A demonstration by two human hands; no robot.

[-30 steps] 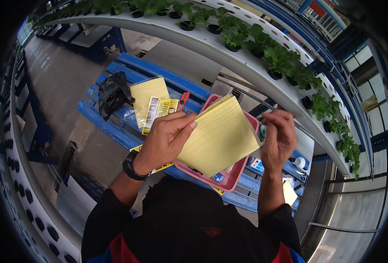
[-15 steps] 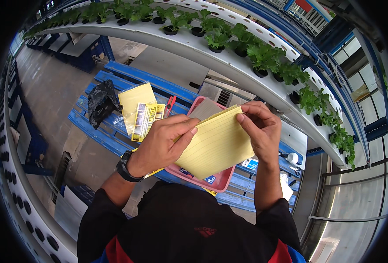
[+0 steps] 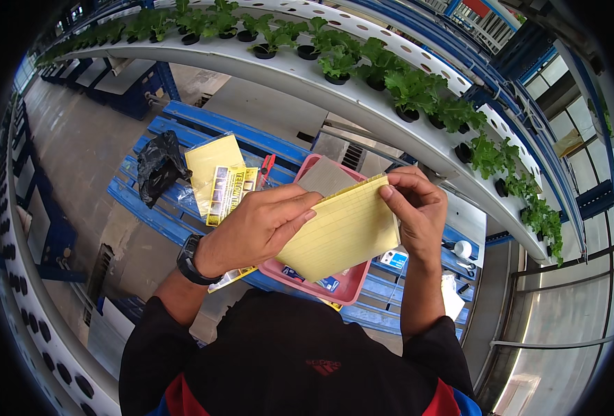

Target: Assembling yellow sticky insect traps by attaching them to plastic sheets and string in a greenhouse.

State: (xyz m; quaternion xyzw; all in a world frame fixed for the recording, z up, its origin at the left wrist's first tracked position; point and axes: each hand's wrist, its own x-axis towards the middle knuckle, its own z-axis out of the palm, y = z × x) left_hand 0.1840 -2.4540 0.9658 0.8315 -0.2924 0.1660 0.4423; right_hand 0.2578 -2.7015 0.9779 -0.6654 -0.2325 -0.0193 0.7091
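A yellow lined sheet [image 3: 341,232], seemingly folded or layered along its top edge, is stretched between my hands above a pink tray [image 3: 354,295]. My left hand [image 3: 262,225] pinches its upper left corner between thumb and fingers. At the upper right corner, my right hand [image 3: 418,208] grips it with the thumb in front and the fingers behind. Behind the sheet, a grey flat piece [image 3: 326,177] leans in the tray. Blue-and-white packets show at the tray's bottom, partly hidden by the sheet.
The tray rests on a blue slatted bench [image 3: 172,145]. Also there are a black plastic bag [image 3: 160,166], yellow sheets in clear wrap [image 3: 213,156], a printed yellow packet [image 3: 225,191], red-handled pliers or cutters [image 3: 267,166] and a white round object [image 3: 463,249]. Leafy plants [image 3: 418,90] fill a white channel beyond.
Both hands still pinch the sheet at its top corners. The left wrist has shifted slightly left, and the sheet has tilted and moved a little.
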